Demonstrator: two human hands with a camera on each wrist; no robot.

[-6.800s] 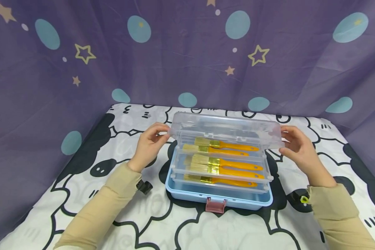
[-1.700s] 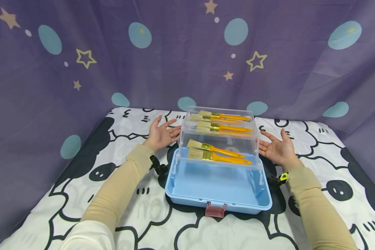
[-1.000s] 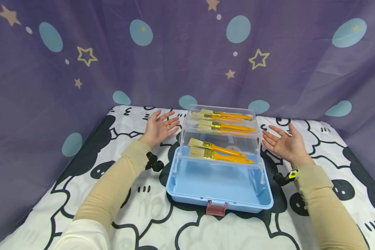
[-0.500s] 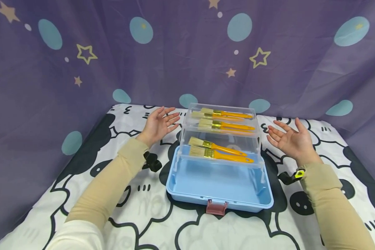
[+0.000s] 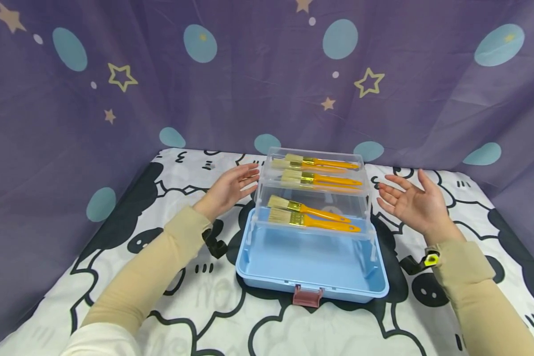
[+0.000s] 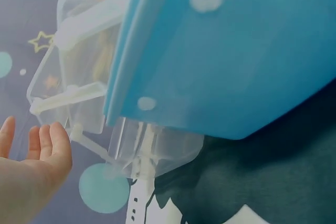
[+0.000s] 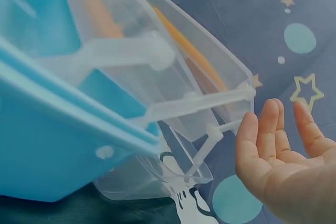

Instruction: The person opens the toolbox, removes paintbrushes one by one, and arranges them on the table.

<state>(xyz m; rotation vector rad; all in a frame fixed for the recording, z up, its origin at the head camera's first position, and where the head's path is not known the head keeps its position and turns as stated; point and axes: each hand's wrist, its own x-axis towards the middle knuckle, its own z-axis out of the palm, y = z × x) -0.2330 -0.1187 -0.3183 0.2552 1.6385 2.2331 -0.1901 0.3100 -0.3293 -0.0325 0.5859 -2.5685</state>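
Observation:
A light blue box (image 5: 313, 259) stands unfolded, its clear trays raised in steps toward the back. Two paintbrushes with yellow handles lie in the lower tray (image 5: 329, 200); several more paintbrushes (image 5: 333, 180) are in the upper tiers. My left hand (image 5: 224, 190) is beside the trays' left end, fingers extended, palm turned inward. On the right, my right hand (image 5: 416, 205) is held palm up with loosely bent fingers, apart from the trays. Neither hand holds anything. White hinge arms (image 7: 199, 103) link the trays at the side in the right wrist view, with my fingertips near them.
A pink latch (image 5: 307, 296) hangs from the box's front edge. Under the box is a white cloth (image 5: 196, 311) with black cartoon outlines. A purple curtain (image 5: 267, 89) with stars and ovals rises directly behind. The clear lid (image 6: 173, 150) hangs behind the box.
Earlier both hands held the clear lid's ends over lowered trays; now the lid is back and the trays are raised. Lately the right hand moved outward, and the left palm turned inward.

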